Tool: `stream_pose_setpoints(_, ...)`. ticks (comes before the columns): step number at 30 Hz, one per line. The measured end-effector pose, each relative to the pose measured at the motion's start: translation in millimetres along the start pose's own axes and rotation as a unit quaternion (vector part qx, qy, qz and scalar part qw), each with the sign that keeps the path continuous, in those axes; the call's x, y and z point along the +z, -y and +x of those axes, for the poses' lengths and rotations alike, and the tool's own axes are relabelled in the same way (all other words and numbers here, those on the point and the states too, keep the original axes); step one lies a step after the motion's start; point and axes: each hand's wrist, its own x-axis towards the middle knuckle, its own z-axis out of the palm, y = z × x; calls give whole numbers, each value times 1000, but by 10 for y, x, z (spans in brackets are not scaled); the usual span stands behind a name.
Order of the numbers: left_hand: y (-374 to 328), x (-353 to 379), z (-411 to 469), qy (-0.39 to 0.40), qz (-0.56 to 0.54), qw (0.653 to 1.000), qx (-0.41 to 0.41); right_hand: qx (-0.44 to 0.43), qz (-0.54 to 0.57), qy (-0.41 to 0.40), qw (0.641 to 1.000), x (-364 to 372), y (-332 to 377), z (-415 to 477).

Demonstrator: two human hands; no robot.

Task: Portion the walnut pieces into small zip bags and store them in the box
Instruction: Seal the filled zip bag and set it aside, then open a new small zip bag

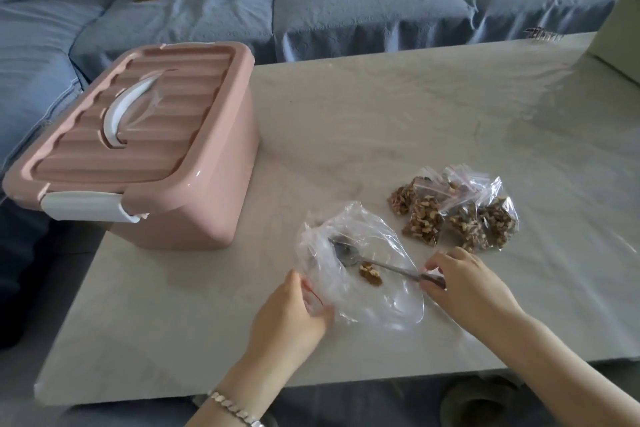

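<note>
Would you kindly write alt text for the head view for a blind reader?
A person's right hand holds a spoon inside a nearly empty clear bag that the left hand grips; filled walnut bags and a closed pink box sit on the table.

right hand (467, 282) gripping spoon (398, 270), left hand (291, 308) pinching clear bag (374, 302)
</note>
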Motion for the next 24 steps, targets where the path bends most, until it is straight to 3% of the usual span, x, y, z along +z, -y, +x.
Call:
stream_pose_setpoints(5,93,22,23,-74,132,988,10,-11,-48,14,999,107,-22,76)
stream_pose_setpoints(14,328,-85,17,-29,-2,999,-17,-18,-47,56,997,-49,21,184)
stream_pose_setpoints(20,230,-117,35,-30,-120,992,-33,-37,155,86,983,-288,-28,154)
stream_pose_setpoints(24,71,-173,48,-38,-145,988,-31,-33,328,15,944,-362,5,83)
